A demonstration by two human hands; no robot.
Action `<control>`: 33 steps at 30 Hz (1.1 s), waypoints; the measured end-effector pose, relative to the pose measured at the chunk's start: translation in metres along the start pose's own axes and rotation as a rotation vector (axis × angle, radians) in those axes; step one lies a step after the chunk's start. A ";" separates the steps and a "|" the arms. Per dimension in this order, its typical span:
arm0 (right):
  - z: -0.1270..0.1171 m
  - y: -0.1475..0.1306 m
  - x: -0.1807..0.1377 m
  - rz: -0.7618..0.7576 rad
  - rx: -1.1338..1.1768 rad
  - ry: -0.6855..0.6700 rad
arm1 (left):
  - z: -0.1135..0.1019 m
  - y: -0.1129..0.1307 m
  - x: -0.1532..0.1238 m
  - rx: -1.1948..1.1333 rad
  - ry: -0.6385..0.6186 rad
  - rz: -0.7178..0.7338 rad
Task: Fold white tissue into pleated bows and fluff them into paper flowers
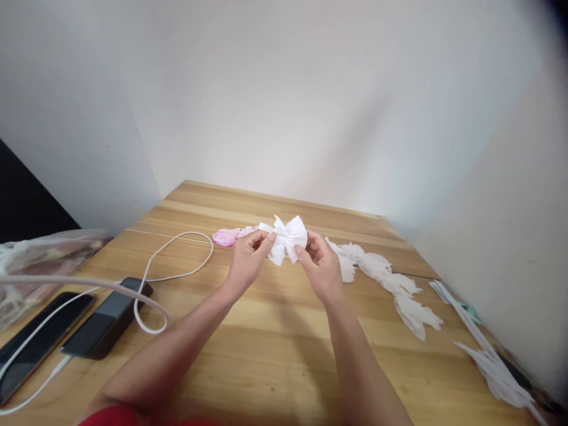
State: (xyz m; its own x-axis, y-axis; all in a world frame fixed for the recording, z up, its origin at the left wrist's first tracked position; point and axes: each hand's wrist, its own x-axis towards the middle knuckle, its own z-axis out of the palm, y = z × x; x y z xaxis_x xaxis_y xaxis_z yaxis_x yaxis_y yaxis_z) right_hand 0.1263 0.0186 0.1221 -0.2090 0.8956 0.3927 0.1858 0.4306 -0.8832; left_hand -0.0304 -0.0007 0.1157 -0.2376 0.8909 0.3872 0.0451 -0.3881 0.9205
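A white tissue-paper flower (288, 238), gathered at its middle with its petals fanned out, is held up above the table between both hands. My left hand (249, 255) pinches its left side between thumb and fingers. On the right edge, my right hand (322, 263) grips a petal, thumb in front and fingers curled behind. Pink-and-white paper pieces (227, 236) lie behind my left hand, partly hidden by it. To the right of my right hand, a row of crumpled white paper pieces (377, 266) rests on the wood.
On the left are a black power bank (104, 322), a dark phone (42, 337), a looping white cable (177, 275) and a clear plastic bag (44, 260). White strips (470, 325) and a white bundle (499, 370) lie along the right edge. Walls border the wooden table (266, 343).
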 end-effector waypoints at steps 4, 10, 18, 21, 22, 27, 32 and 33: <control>0.001 -0.001 -0.001 0.000 -0.023 -0.026 | 0.000 -0.001 -0.002 0.057 -0.039 0.042; 0.000 -0.003 0.000 -0.002 -0.070 0.103 | -0.002 -0.002 -0.004 0.096 -0.102 0.047; -0.003 -0.008 -0.007 -0.108 -0.289 0.200 | 0.000 -0.006 -0.001 0.090 -0.181 0.051; -0.004 -0.010 -0.008 -0.158 -0.347 0.143 | 0.002 -0.010 -0.001 0.078 -0.207 0.065; -0.005 -0.011 -0.007 -0.170 -0.355 0.111 | 0.003 -0.011 -0.001 0.090 -0.209 0.079; -0.006 -0.015 -0.006 -0.124 -0.302 0.020 | 0.003 -0.008 -0.004 0.204 -0.172 0.173; -0.008 -0.017 -0.008 -0.023 -0.126 -0.047 | 0.002 -0.006 -0.004 0.344 -0.127 0.202; -0.008 -0.018 -0.008 -0.022 -0.102 -0.066 | 0.001 -0.007 -0.004 0.367 -0.112 0.202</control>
State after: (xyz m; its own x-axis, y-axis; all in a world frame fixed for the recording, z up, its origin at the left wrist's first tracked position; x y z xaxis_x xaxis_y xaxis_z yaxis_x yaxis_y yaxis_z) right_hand 0.1325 0.0047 0.1366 -0.2760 0.8781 0.3908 0.2767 0.4620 -0.8426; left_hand -0.0284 -0.0015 0.1081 -0.0828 0.8335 0.5463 0.4272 -0.4656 0.7751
